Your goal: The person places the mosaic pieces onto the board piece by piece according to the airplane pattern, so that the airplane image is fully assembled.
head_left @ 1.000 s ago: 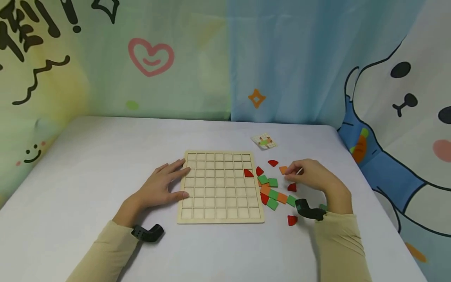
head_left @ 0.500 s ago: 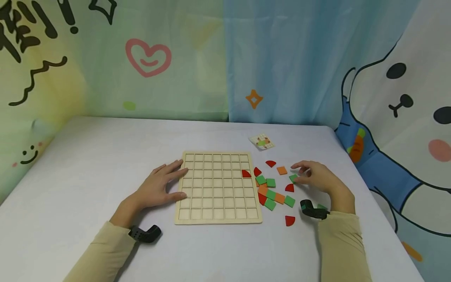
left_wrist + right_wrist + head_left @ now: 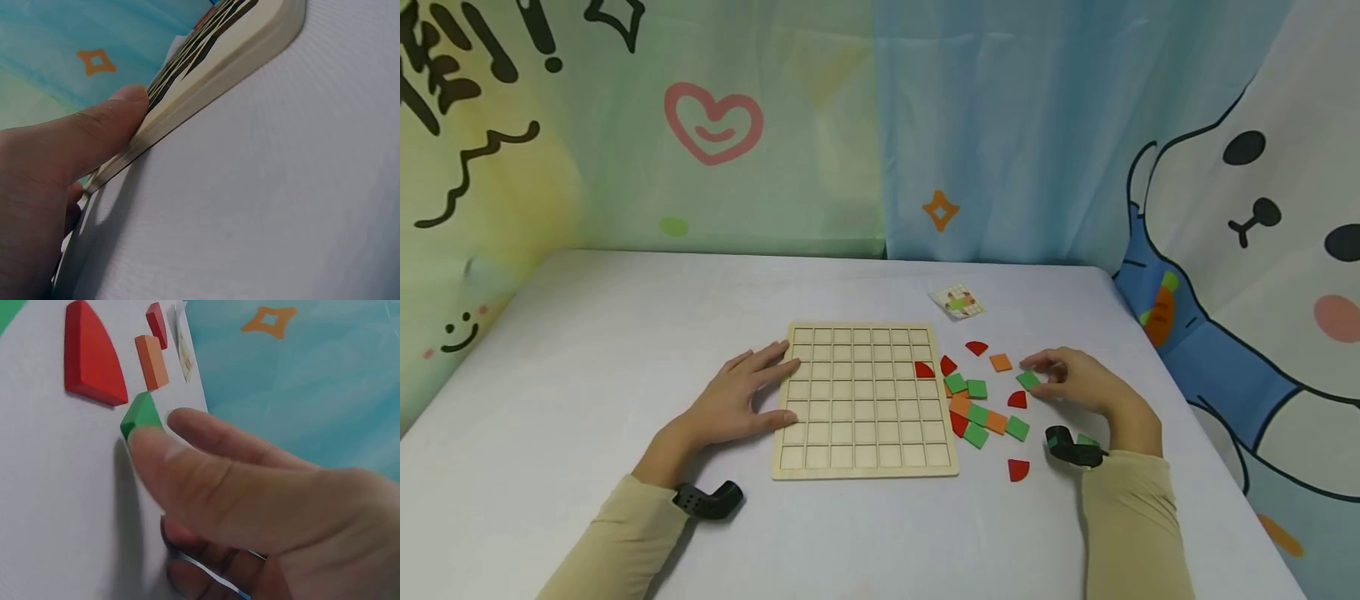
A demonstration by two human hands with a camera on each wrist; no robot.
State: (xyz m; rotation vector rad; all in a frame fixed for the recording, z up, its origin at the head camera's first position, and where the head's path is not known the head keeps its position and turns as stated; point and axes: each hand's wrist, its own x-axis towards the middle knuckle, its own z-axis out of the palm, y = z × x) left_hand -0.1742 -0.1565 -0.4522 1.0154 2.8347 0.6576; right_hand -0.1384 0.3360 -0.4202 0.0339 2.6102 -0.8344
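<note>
Compared with one second earlier, the right hand (image 3: 1081,383) has moved from the orange tile (image 3: 1001,362) to a green tile (image 3: 1028,380), on the tabletop (image 3: 865,542) right of the grid board (image 3: 865,475). Compared with half a second earlier, this green tile sits slightly further right and shows more of its face. The thumb contacts it; the index finger lies by its far edge. Whether the right grip is clamped cannot be told. The left hand (image 3: 732,400) is unchanged: grip apart, fingers spread on the board's left rim.

Counts:
- Grid board: 1.
- Picture card (image 3: 957,302): 1.
- Red quarter pieces (image 3: 924,369): 6; 1 in the board's rightmost column, 5 on the tabletop.
- Green tiles: 7, one partly behind the right wrist device (image 3: 1071,448).
- Orange tiles: at least 4; overlap prevents an exact count.
</note>
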